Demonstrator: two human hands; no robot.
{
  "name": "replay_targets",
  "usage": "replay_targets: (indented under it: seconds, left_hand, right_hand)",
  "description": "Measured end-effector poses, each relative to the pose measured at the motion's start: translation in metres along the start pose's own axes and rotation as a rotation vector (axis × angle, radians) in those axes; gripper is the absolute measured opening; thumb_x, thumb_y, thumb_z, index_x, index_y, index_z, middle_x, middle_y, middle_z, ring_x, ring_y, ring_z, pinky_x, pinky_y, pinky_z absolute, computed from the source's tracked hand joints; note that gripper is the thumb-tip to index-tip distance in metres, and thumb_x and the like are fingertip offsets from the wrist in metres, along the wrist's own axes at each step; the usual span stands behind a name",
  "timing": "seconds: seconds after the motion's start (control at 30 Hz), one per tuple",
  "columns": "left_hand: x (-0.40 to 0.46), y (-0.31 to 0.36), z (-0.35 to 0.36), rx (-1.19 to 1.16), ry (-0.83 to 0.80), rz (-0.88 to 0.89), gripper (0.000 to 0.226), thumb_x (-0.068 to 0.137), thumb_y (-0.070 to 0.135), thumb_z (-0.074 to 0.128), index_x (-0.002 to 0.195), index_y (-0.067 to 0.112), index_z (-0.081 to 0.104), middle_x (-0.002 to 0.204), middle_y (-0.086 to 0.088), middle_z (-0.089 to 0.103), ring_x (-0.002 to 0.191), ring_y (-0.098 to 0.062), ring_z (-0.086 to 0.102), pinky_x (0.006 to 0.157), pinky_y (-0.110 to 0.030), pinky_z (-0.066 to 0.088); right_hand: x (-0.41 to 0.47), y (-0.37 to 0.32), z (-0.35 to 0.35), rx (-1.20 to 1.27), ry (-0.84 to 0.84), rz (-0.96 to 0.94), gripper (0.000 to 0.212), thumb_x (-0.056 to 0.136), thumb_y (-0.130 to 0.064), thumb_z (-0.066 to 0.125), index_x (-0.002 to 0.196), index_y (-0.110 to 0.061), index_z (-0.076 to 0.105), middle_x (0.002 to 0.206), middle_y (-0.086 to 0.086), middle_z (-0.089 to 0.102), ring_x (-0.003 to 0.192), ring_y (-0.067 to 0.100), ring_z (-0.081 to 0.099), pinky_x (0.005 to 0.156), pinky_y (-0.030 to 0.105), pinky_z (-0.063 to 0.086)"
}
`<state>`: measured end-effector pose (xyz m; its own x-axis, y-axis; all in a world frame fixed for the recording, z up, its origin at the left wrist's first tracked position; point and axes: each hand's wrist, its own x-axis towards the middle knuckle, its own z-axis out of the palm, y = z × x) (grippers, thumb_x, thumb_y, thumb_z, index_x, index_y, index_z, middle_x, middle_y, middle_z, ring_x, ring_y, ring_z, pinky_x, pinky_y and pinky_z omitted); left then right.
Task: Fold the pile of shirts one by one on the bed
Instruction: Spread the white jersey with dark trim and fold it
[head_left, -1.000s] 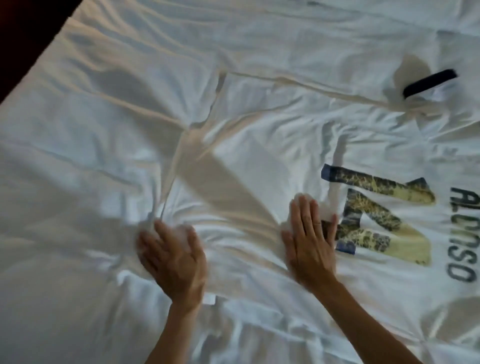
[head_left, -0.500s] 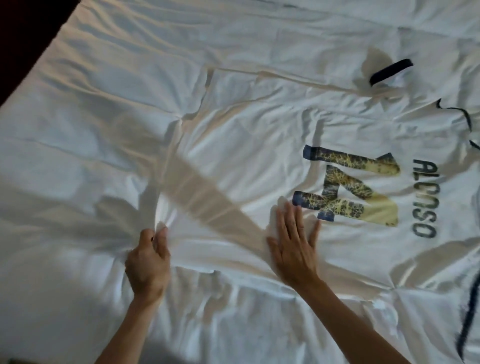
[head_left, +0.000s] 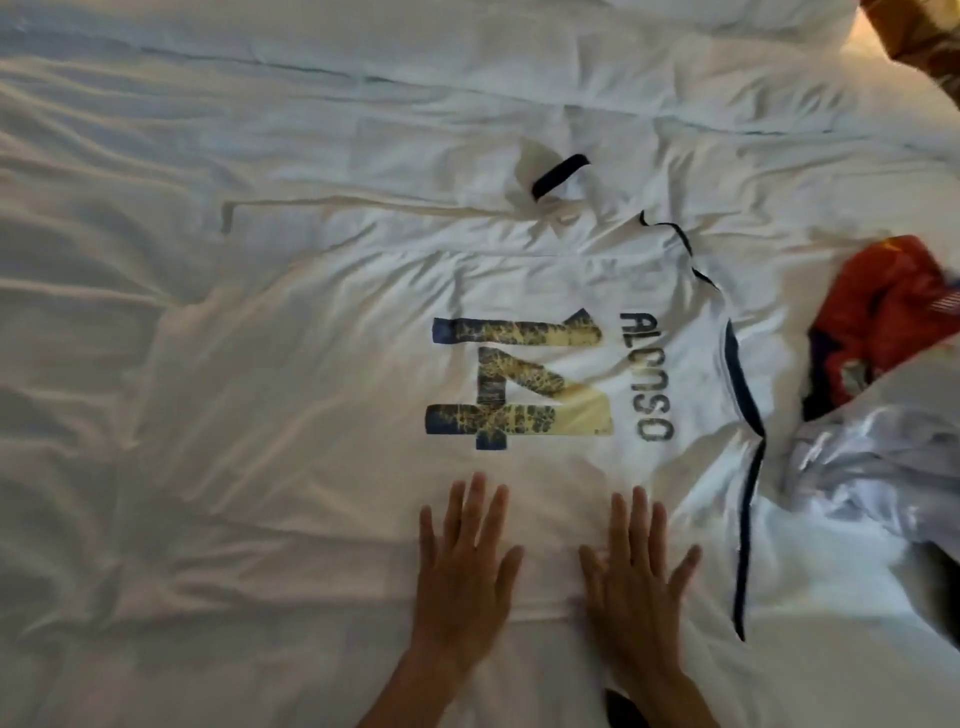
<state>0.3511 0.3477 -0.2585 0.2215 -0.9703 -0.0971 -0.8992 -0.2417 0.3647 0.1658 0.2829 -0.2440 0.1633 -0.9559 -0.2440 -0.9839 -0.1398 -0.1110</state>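
Note:
A white football shirt (head_left: 332, 395) lies spread back-up on the bed, with a worn blue-and-yellow number 14 and the name ALONSO printed on it; its dark-trimmed collar points right. My left hand (head_left: 465, 564) and my right hand (head_left: 631, 577) lie flat side by side on the shirt's near part, just below the number, fingers straight and spread. A far sleeve with a dark cuff (head_left: 558, 176) lies folded near the shirt's top edge.
The white bed sheet (head_left: 130, 260) is creased all over. At the right lie a crumpled red-orange shirt (head_left: 883, 322) and a shiny white garment (head_left: 883, 467). A patterned orange cloth (head_left: 919, 36) shows at the top right corner.
My left hand let go of the shirt's hem at the left and moved right beside my right hand; both now lie flat. The view shifted right, showing the other garments.

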Motion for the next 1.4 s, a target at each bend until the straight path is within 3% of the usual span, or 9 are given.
replay_targets:
  seconds: [0.23, 0.37, 0.5, 0.67, 0.77, 0.93, 1.03, 1.17, 1.4]
  left_hand:
    - [-0.025, -0.006, 0.016, 0.047, -0.108, -0.281, 0.071, 0.098, 0.061, 0.016, 0.154, 0.021, 0.033, 0.163, -0.010, 0.023, 0.149, -0.031, 0.023, 0.116, -0.058, 0.017]
    - [-0.037, 0.015, 0.019, 0.077, -0.173, 0.093, 0.066, 0.099, 0.059, 0.021, 0.156, 0.027, 0.027, 0.166, -0.001, 0.014, 0.152, -0.026, 0.017, 0.117, -0.057, 0.016]
    - [-0.043, 0.024, 0.018, 0.067, -0.142, -0.103, 0.081, 0.090, 0.065, 0.034, 0.158, 0.023, 0.021, 0.167, -0.004, 0.010, 0.154, -0.027, 0.007, 0.121, -0.057, 0.007]
    - [-0.050, 0.023, 0.012, 0.080, -0.190, 0.087, 0.088, 0.083, 0.058, 0.044, 0.159, 0.021, 0.018, 0.166, -0.003, 0.012, 0.154, -0.026, 0.006, 0.120, -0.060, 0.009]
    - [-0.046, 0.019, 0.008, 0.046, -0.127, 0.116, 0.075, 0.086, 0.042, 0.044, 0.155, 0.019, 0.031, 0.164, -0.003, 0.021, 0.152, -0.025, 0.016, 0.118, -0.059, 0.018]
    - [-0.038, 0.012, 0.010, -0.015, -0.004, 0.193, 0.066, 0.081, 0.020, 0.040, 0.147, 0.013, 0.048, 0.158, -0.005, 0.036, 0.145, -0.028, 0.035, 0.116, -0.051, 0.027]
    - [-0.030, 0.000, 0.009, -0.049, 0.066, 0.244, 0.054, 0.087, 0.012, 0.038, 0.136, 0.012, 0.060, 0.147, -0.004, 0.052, 0.136, -0.026, 0.049, 0.112, -0.044, 0.035]
    - [-0.013, -0.006, -0.009, -0.074, 0.156, 0.277, 0.039, 0.090, 0.020, 0.044, 0.111, 0.014, 0.076, 0.115, -0.003, 0.073, 0.107, -0.022, 0.070, 0.091, -0.034, 0.051]
    - [0.080, -0.005, -0.056, -0.260, -0.191, 0.031, 0.035, 0.082, 0.041, 0.050, 0.093, 0.021, 0.076, 0.079, 0.009, 0.074, 0.069, -0.010, 0.069, 0.063, -0.024, 0.053]
  right_hand:
    - [-0.038, 0.056, 0.000, 0.074, -0.019, 0.324, 0.080, 0.096, -0.067, 0.006, 0.151, -0.012, 0.027, 0.155, 0.019, 0.035, 0.142, 0.031, 0.031, 0.104, 0.074, 0.021]
    - [-0.054, 0.056, -0.004, 0.053, -0.044, -0.012, 0.073, 0.099, -0.065, 0.013, 0.154, -0.019, 0.025, 0.163, 0.009, 0.023, 0.149, 0.027, 0.022, 0.115, 0.057, 0.014]
    - [-0.068, 0.076, -0.001, 0.090, -0.042, 0.192, 0.086, 0.094, -0.072, 0.011, 0.153, -0.014, 0.031, 0.164, 0.005, 0.018, 0.150, 0.023, 0.017, 0.112, 0.065, 0.023]
    - [-0.096, 0.073, -0.015, 0.252, -0.061, -0.223, 0.092, 0.085, -0.068, 0.045, 0.158, -0.020, 0.016, 0.166, 0.003, 0.006, 0.153, 0.024, 0.002, 0.119, 0.057, -0.004]
    - [-0.100, 0.082, -0.017, 0.245, -0.038, -0.298, 0.103, 0.066, -0.051, 0.066, 0.156, -0.018, 0.026, 0.165, 0.003, 0.016, 0.152, 0.024, 0.013, 0.117, 0.062, 0.007]
    - [-0.090, 0.093, -0.016, 0.257, 0.067, -0.314, 0.075, 0.067, -0.017, 0.053, 0.142, -0.017, 0.053, 0.152, -0.001, 0.045, 0.141, 0.018, 0.041, 0.110, 0.052, 0.038]
    - [-0.074, 0.103, -0.033, 0.318, 0.115, -0.240, 0.057, 0.071, -0.011, 0.046, 0.123, -0.022, 0.068, 0.118, -0.004, 0.070, 0.107, 0.017, 0.065, 0.081, 0.033, 0.057]
    - [-0.024, 0.104, -0.084, 0.327, -0.187, 0.001, 0.041, 0.079, -0.011, 0.060, 0.115, -0.027, 0.068, 0.098, -0.001, 0.075, 0.087, 0.025, 0.070, 0.072, 0.036, 0.056]
    - [0.130, 0.068, -0.175, -0.078, -0.415, -0.217, 0.021, 0.084, -0.032, 0.064, 0.104, -0.027, 0.069, 0.102, 0.000, 0.068, 0.090, 0.021, 0.064, 0.081, 0.036, 0.054]
